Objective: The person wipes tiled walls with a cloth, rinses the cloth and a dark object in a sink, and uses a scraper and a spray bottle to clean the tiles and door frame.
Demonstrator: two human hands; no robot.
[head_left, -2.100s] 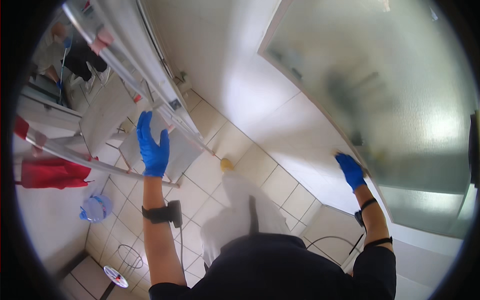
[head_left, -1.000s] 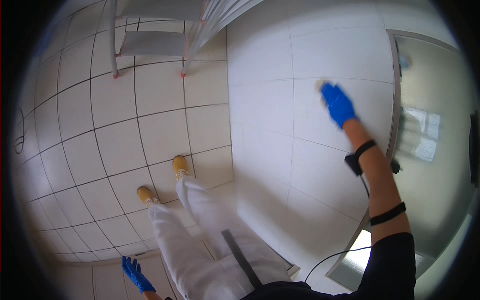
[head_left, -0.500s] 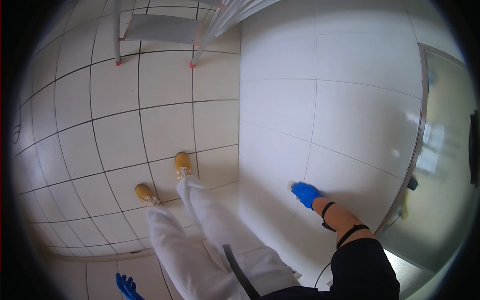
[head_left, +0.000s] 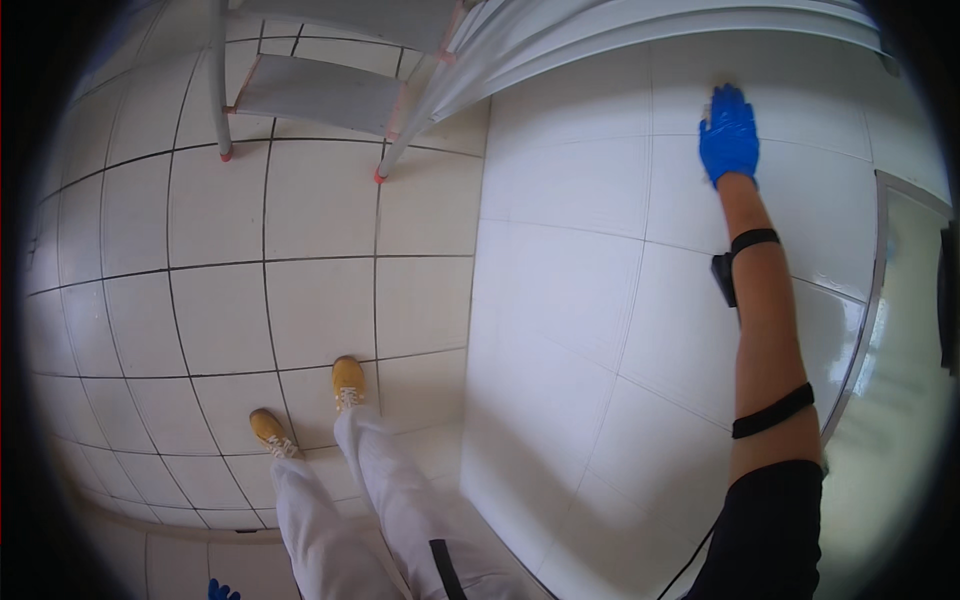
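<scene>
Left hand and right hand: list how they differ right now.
The right hand shows almost whole, while only fingers of the left hand show. The right hand reaches out over the white wall, high in the picture; the left hand is at the lower edge, far from that wall. Both are gloved in blue.

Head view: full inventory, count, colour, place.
stepladder: 1, grey with red feet, upper left
floor: 1, off-white tiles, left
wall: 1, white tiles, centre to right
ridged panel: 1, white, top
framed pane: 1, pale green, right
pale item: 1, beige, mostly hidden by right hand
cable: 1, black, lower right
dark object: 1, black, right rim
straps: 2, black, right forearm
box: 1, black, beside upper strap
shoes: 2, yellow-brown, lower left
trousers: 1 pair, white, bottom
dark strip: 1, black, over trousers
sleeve: 1, black, lower right
right hand: 1, blue-gloved, upper right
left hand: 1, blue-gloved, bottom edge, only fingers showing
</scene>
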